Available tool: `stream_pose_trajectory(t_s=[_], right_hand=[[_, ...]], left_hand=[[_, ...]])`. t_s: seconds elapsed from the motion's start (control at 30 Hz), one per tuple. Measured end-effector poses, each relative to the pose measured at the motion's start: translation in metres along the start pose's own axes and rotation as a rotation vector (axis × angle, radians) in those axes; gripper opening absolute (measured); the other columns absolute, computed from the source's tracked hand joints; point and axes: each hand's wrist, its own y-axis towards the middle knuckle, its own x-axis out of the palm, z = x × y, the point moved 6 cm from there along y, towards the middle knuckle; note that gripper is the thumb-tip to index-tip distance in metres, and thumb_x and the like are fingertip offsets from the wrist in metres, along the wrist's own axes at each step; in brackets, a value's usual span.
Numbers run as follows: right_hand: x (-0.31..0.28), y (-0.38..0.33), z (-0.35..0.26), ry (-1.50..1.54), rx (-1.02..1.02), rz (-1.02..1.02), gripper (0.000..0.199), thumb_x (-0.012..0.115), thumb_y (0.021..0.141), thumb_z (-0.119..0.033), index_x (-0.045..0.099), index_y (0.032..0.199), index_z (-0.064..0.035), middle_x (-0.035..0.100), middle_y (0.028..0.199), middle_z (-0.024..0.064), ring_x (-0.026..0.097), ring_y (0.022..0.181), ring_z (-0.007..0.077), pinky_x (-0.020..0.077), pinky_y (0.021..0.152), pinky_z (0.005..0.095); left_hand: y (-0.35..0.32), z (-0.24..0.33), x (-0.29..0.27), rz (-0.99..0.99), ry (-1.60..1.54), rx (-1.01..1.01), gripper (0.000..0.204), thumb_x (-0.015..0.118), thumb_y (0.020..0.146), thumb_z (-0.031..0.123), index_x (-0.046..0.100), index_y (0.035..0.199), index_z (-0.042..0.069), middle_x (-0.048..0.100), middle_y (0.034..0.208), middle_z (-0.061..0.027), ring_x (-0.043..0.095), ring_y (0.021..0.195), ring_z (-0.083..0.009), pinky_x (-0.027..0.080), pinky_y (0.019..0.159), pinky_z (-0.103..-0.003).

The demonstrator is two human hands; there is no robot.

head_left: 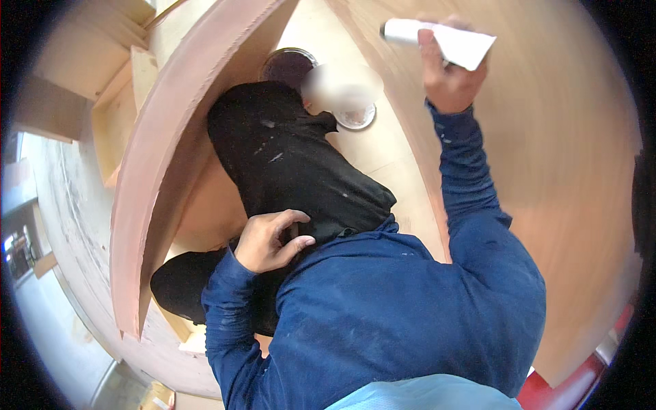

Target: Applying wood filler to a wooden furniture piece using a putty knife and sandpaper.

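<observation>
My right hand (456, 85) is raised at the upper right, in front of the wood panel, with its fingers wrapped round a white tube (471, 46). The tube lies almost level, its dark cap pointing left and its flat, wide end pointing right. Above my lap hangs my left hand (273, 239), fingers loosely bent, thumb and forefinger apart, and nothing between them. It is close to the black trouser leg (294, 157), which has pale smudges. Whether it touches the cloth I cannot tell.
A curved pinkish panel edge (154, 157) rises on my left. A large smooth wood panel (567, 171) stands on my right. Beyond my knee are a round dark container (280, 66) and a smaller round dish (357, 119), partly behind a whitish blur. Wooden pieces (113, 123) lie farther left.
</observation>
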Motion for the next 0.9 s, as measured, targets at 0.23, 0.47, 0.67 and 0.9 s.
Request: stream_pose_trajectory(t_s=[0.23,0.47,0.67,0.9], right_hand=[[-0.040,0.058,-0.012,0.196,-0.318,0.301,0.010,0.070,0.090,-0.002,0.065,0.099,-0.0016,0.065,0.088,0.0061,0.064,0.080,0.0155,0.0517,0.067,0.0311],[0.037,-0.243,0.103,0.009,0.547,-0.452,0.038,0.072,0.082,-0.015,0.060,0.114,0.0020,0.068,0.103,0.0165,0.068,0.093,0.0272,0.0542,0.085,0.0394],[0.051,-0.333,0.163,-0.230,0.727,-0.485,0.042,0.082,0.077,-0.022,0.063,0.107,0.0013,0.070,0.092,0.0125,0.069,0.087,0.0220,0.0546,0.078,0.0357],[-0.016,0.060,0.064,-0.139,-0.147,-0.184,0.007,0.067,0.094,-0.010,0.070,0.099,-0.0068,0.063,0.080,0.0032,0.059,0.068,0.0170,0.0476,0.062,0.0320]], left_hand=[[0.010,-0.006,0.000,0.021,-0.098,-0.057,0.030,0.080,0.083,0.023,0.066,0.101,0.004,0.065,0.070,-0.0094,0.062,0.055,-0.0169,0.049,0.053,-0.029],[0.008,-0.021,-0.007,0.054,-0.225,-0.147,0.023,0.077,0.086,0.026,0.068,0.091,0.006,0.067,0.068,-0.0091,0.066,0.056,-0.0176,0.050,0.053,-0.029],[0.009,-0.021,-0.002,0.030,-0.223,-0.143,0.021,0.077,0.086,0.026,0.069,0.087,0.006,0.068,0.070,-0.0097,0.067,0.057,-0.0188,0.051,0.053,-0.030],[0.015,-0.002,0.006,0.099,-0.297,-0.092,0.018,0.079,0.084,0.014,0.066,0.085,0.001,0.066,0.069,-0.0076,0.063,0.062,-0.0111,0.049,0.059,-0.026]])
